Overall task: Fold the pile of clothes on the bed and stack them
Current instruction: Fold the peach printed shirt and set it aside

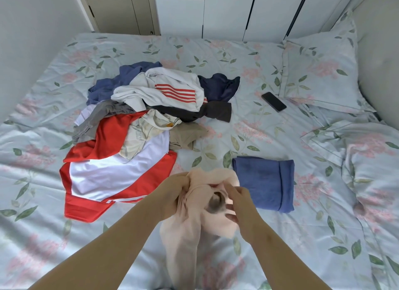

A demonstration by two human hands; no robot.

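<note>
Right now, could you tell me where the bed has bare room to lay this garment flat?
Bare floral bedsheet runs along the near edge, this side of the folded blue cloth and red-and-white jersey. Another patch lies between the black phone, that cloth and the unfolded clothes pile. It crowds the left centre; floral pillows fill the right.

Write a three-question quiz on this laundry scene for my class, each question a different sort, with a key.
1. True or false: the phone lies on top of the folded blue garment.
2. Which item do the left hand and right hand grip together? A. the red and white shirt B. the pale pink garment C. the phone
3. Fill in: the number of folded garments on the bed is ____.
Key: 1. False; it lies on the bed near the pillow. 2. B. 3. One.
</note>
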